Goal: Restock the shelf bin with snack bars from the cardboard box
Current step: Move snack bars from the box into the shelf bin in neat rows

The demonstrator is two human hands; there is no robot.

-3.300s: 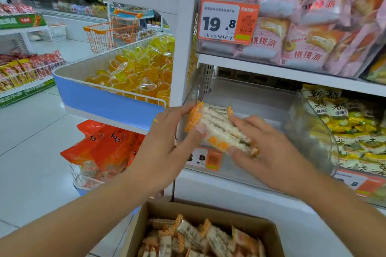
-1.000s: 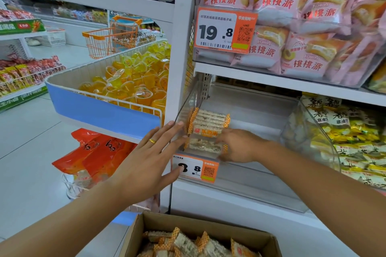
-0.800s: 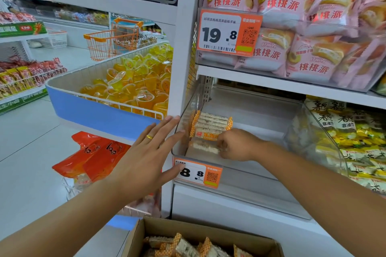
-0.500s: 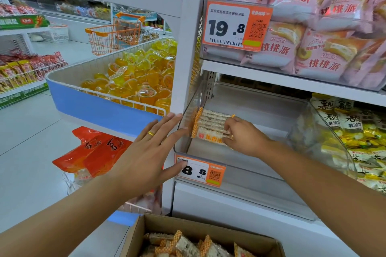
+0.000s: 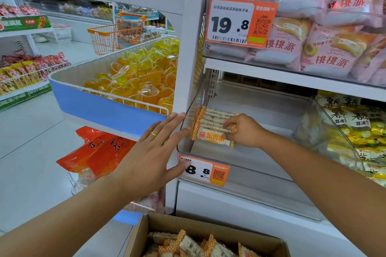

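The snack bars [image 5: 213,126] are pale and bumpy, in clear wrappers with orange checked ends and an orange label. They stand in a neat row at the front left corner of the clear shelf bin [image 5: 240,173]. The right hand [image 5: 243,130] is inside the bin, with its fingers curled on the right end of the row, holding it. The left hand [image 5: 155,150] is flat and spread wide, holding nothing; its fingertips touch the bin's left outside wall and its thumb lies by the price tag [image 5: 203,171]. The rest of the bin, to the right and behind, is bare. The cardboard box [image 5: 146,233] sits below with more bars, but the bottom edge of the picture cuts it off. The right hand's fingertips are hidden behind the wrappers.
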